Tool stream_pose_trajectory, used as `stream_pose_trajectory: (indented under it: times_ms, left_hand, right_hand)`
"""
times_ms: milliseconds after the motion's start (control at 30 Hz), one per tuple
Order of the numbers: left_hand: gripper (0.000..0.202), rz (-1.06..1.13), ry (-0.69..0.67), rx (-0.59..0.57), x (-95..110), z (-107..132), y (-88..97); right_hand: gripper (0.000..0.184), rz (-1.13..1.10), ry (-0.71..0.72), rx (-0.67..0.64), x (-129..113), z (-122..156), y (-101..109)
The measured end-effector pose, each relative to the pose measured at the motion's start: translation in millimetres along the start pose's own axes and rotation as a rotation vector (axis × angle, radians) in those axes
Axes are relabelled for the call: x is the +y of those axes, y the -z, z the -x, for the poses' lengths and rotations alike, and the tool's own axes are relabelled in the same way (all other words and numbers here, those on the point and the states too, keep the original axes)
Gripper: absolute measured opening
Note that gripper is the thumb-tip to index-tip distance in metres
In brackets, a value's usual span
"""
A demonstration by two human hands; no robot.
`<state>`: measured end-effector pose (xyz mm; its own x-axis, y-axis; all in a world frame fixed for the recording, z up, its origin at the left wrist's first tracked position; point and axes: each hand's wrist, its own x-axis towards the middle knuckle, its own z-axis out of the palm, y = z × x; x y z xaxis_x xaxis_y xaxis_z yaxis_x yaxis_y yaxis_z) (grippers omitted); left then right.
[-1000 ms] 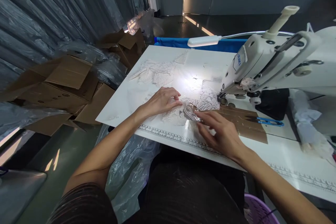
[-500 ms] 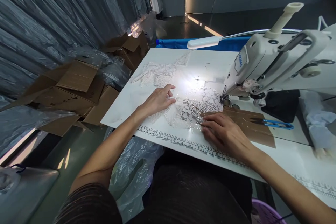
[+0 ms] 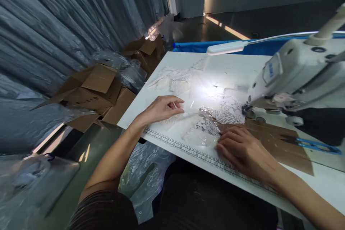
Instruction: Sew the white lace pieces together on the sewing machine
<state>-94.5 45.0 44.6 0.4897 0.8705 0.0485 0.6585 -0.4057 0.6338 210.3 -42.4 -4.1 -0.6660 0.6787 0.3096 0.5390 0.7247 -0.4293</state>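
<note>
White lace fabric (image 3: pixel 208 124) with sheer parts lies on the sewing table. Its far right end reaches under the needle area of the white sewing machine (image 3: pixel 280 68). At its left side, my left hand (image 3: pixel 164 107) pinches a sheer edge between thumb and fingers, drawing a fold tight. My right hand (image 3: pixel 242 147) rests at the near right edge of the lace with its fingers bent and held together. The right thumb is hidden. Brown card (image 3: pixel 291 154) lies just beyond this hand, with blue-handled thread snips (image 3: pixel 318 145) on top.
More white lace (image 3: pixel 178 75) lies at the table's far left. A ruler strip (image 3: pixel 185 147) runs along the front edge. A lamp (image 3: pixel 228 47) hangs over the back. Open cardboard boxes (image 3: pixel 94 86) and clear plastic stand on the floor at left.
The view has swung, so the table and machine appear farther right. My left hand has drawn back from the lace's middle, pulling a fold taut. My right hand stays at the lace edge.
</note>
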Motion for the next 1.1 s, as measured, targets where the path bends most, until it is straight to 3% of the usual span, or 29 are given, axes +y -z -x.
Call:
stream_pose_trajectory:
  times_ms: [100,167,267,333,500,633,733,867,1000,1100]
  left_hand:
    - [0.029,-0.152,0.068,0.195,-11,11,17.6]
    - [0.030,-0.229,0.126,0.265,-18,18,21.0]
    - [0.031,-0.225,0.171,0.237,-25,26,10.4]
    - [0.031,-0.239,0.176,0.218,-29,27,-1.9]
    - [0.026,-0.189,0.124,0.261,-30,24,-15.5]
    - [0.022,0.002,0.118,0.333,-23,21,-5.7]
    - [0.023,0.140,0.166,0.338,-22,21,1.1]
    - [0.027,0.224,0.192,0.360,-19,24,8.6]
    - [0.032,0.130,0.150,0.449,-2,24,15.8]
    - [0.030,-0.011,0.072,0.418,14,16,14.1]
  right_hand:
    - [0.015,-0.019,0.033,0.016,-3,-9,0]
    - [0.018,-0.011,0.049,0.033,-6,-17,-6]
    - [0.031,0.067,0.056,0.032,-13,-26,-22]
    - [0.025,0.100,0.048,-0.002,-18,-29,-33]
    - [0.021,-0.077,-0.065,-0.122,-32,-30,-35]
    - [0.017,-0.296,-0.265,0.012,-40,-41,-22]
    - [0.017,-0.379,-0.340,0.153,-45,-56,-21]
    - [0.019,-0.385,-0.269,0.260,-53,-77,-33]
    - [0.045,-0.333,-0.126,0.108,-60,-84,-40]
    - [0.042,-0.299,-0.074,0.058,-56,-73,-35]
